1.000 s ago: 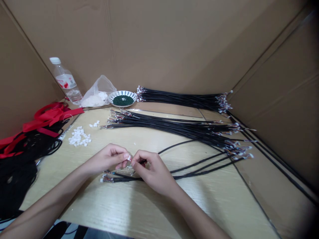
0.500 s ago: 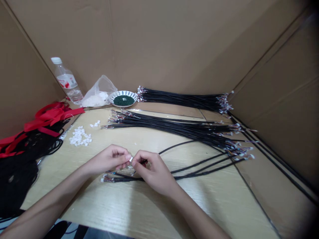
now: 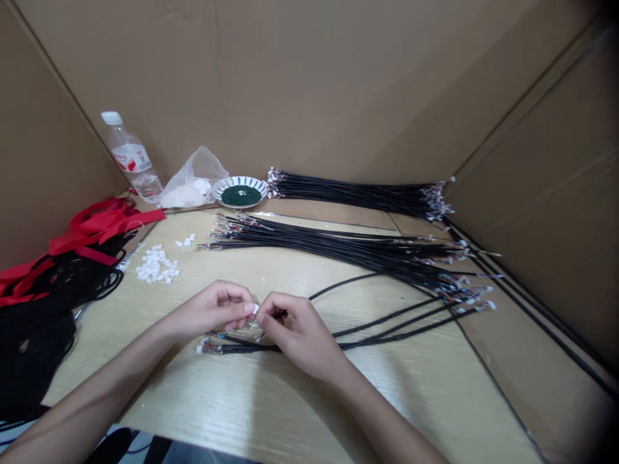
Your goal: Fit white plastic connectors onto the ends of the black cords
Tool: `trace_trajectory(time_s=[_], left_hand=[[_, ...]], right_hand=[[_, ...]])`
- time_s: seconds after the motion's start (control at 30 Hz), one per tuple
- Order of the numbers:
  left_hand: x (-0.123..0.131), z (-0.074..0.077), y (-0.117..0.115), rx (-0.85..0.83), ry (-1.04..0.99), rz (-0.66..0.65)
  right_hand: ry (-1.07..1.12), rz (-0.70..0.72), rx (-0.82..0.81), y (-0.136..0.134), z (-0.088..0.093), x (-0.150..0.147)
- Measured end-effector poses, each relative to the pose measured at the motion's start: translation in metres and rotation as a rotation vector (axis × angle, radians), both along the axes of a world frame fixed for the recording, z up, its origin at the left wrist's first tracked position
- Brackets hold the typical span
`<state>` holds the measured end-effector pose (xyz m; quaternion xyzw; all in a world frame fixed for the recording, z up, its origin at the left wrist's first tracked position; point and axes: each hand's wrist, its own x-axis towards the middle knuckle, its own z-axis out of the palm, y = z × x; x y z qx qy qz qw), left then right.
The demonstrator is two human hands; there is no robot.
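My left hand (image 3: 220,309) pinches a small white connector housing (image 3: 255,309) between thumb and forefinger. Right against it, my right hand (image 3: 300,332) is closed on the end of a black cable (image 3: 338,283), which runs out behind the knuckles toward the right. The wire tips in its fingers are too small to make out. Under both hands lie several black cables (image 3: 396,334) whose left ends carry white connectors (image 3: 200,346) and coloured wires. A heap of loose white connector housings (image 3: 157,265) lies on the table beyond my left wrist.
A cable bundle (image 3: 329,238) crosses the middle of the table, and another (image 3: 348,190) lies along the back cardboard wall. A patterned plate (image 3: 264,187) of dark green grains, a plastic bag (image 3: 193,180) and a bottle (image 3: 130,158) stand back left. Red straps (image 3: 97,222) and black cords lie left.
Almost nothing differs. Both hands keep the same pinch at the white connector housing, and the whole view has shifted very slightly.
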<state>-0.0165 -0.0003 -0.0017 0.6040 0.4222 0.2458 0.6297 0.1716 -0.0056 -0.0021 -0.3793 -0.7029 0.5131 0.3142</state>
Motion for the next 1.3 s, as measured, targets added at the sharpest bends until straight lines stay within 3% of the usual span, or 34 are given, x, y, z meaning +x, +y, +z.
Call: trace_trajectory(time_s=[0.3,0.67,1.3], left_hand=[[-0.0021,-0.0023,0.0017,-0.032,-0.018,0.004],[-0.0049,-0.0062,0.0035,-0.104,-0.158,-0.113],[-0.0031,-0.0077,0.0035,-0.106,-0.127,-0.069]], right_hand=[[0.03,-0.003,-0.015,0.0003,0.0005,0.0005],[0.075,0.023,-0.026,0.0007,0.0046,0.0027],[0.021,0.035,0.037,-0.0021,0.0063,0.0021]])
